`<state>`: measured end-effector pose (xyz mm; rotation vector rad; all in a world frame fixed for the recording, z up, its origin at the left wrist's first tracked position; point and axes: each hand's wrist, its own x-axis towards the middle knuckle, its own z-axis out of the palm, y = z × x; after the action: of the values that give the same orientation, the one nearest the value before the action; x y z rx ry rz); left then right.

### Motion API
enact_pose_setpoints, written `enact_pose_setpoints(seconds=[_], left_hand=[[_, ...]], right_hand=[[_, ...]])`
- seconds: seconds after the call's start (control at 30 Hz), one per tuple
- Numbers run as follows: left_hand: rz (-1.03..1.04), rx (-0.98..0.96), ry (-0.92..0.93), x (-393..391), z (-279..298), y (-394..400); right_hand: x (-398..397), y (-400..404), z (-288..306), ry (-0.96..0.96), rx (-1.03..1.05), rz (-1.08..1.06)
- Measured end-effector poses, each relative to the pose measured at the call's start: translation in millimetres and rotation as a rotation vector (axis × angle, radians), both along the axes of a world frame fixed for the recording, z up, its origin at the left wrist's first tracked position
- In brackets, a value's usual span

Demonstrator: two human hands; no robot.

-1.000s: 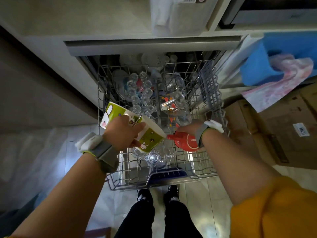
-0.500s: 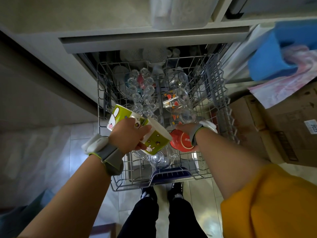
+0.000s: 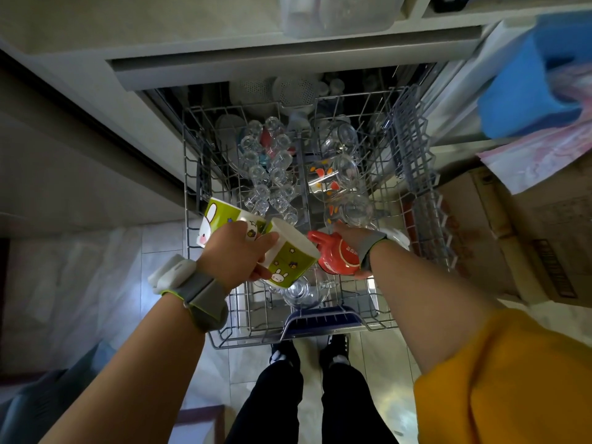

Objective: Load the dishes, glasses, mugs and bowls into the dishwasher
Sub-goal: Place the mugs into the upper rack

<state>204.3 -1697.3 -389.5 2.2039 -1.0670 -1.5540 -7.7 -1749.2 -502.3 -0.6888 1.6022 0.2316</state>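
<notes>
Grip: left hand (image 3: 235, 251) grips two green mugs (image 3: 288, 254); right hand (image 3: 350, 240) holds red mug (image 3: 339, 257) above rack's (image 3: 320, 338) front edge.
Handling: rigid, glazed, likely slippery and breakable; grasp by handle or body.

mugs (image 3: 290, 261): green and white, rabbit and star print
small mug (image 3: 339, 257): red, white marking
glasses (image 3: 333, 181): clear, orange petal pattern
rack (image 3: 416, 161): grey wire
sleeve (image 3: 512, 379): mustard yellow

right hand (image 3: 350, 240) fingers hidden behind red mug (image 3: 338, 256)

Head view looks steeply down, close over the dishwasher rack (image 3: 320, 334)
</notes>
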Motion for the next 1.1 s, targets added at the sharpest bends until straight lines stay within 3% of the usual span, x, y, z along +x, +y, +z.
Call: enact_pose_setpoints(seconds=[0.1,0.17,0.3,0.5,0.63,0.7,0.77,0.83,0.9,1.0,1.1], left_hand=[[0.001,0.008,-0.005,0,-2,2],[0.012,0.006,0.011,-3,-2,3],[0.041,-0.009,0.037,-6,0,3],[0.084,-0.079,0.023,-6,9,3],[0.237,-0.105,0.102,-10,15,7],[0.287,-0.132,0.139,-14,20,9],[0.316,-0.151,0.173,-17,23,9],[0.331,-0.169,0.199,-22,28,12],[0.334,-0.19,0.23,-31,30,15],[0.325,-0.208,0.258,-50,31,19],[0.35,-0.21,0.342,-76,35,20]], right_hand=[[2,6,-2,0.087,0.085,0.028],[2,9,0,0.128,-0.004,0.154],[1,11,-5,0.161,-0.158,0.183],[6,18,16,0.127,-0.214,0.41],[-1,29,-9,0.189,-0.238,0.421],[-11,37,-10,0.216,-0.276,0.323],[-14,37,-5,0.18,-0.342,0.374],[-12,33,4,0.254,-0.421,0.474],[-10,28,16,0.339,-0.5,0.435],[-21,29,42,0.147,-0.653,0.174],[-40,37,80,-0.39,-0.462,-0.231]])
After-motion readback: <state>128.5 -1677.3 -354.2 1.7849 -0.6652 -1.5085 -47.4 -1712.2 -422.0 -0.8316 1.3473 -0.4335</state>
